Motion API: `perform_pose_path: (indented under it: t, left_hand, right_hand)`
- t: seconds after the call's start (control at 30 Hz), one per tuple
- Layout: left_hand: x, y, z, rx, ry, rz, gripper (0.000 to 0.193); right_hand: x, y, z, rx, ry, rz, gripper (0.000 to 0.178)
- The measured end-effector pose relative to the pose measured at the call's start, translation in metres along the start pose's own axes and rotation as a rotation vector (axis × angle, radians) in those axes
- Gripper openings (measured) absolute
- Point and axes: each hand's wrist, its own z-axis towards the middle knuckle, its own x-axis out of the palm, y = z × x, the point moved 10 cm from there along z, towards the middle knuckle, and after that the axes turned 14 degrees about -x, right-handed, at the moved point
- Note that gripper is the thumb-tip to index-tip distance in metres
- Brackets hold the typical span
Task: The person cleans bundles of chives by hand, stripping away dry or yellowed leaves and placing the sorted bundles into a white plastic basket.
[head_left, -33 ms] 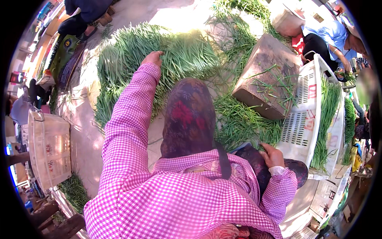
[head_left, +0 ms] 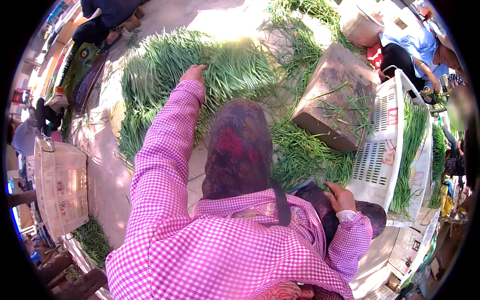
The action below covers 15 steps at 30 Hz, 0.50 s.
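A broad pile of long green stalks, like garlic chives (head_left: 165, 67), lies on the ground ahead of me. My left hand (head_left: 193, 74) reaches onto the middle of this pile, its fingers bent and pressed together among the stalks; what they hold is hidden. Close to my right thigh is my right hand (head_left: 343, 198), fingers curled inward and closed. Whatever it may grip is too small to make out. Beside that hand spreads a heap of loose green trimmings (head_left: 305, 155). My dark flowered knee (head_left: 237, 145) rises between the two hands.
Scattered stalks lie on a brown box (head_left: 327, 95) at the right. Next to it, a white slotted crate (head_left: 375, 160) holds upright greens. Another pale crate (head_left: 62, 185) stands at the left. A co-worker in light blue (head_left: 412, 47) sits far right; another person's dark clothing (head_left: 107, 17) shows far left.
My left hand has shifted very slightly to the right over the pile. My right hand has moved a touch to the left. The piles and crates look the same.
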Motion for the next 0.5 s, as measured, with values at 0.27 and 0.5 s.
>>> perform_pose_path:
  t: [0.27, 0.5]
  left_hand:
    - [0.021, 0.007, 0.008, 0.017, -0.272, -0.196, 0.026]
    - [0.01, 0.015, 0.006, 0.058, -0.395, -0.384, 0.02]
  right_hand:
    - [0.016, -0.02, 0.005, 0.171, 0.139, -0.025, 0.035]
    - [0.02, -0.012, 0.018, 0.111, 0.17, -0.03, 0.035]
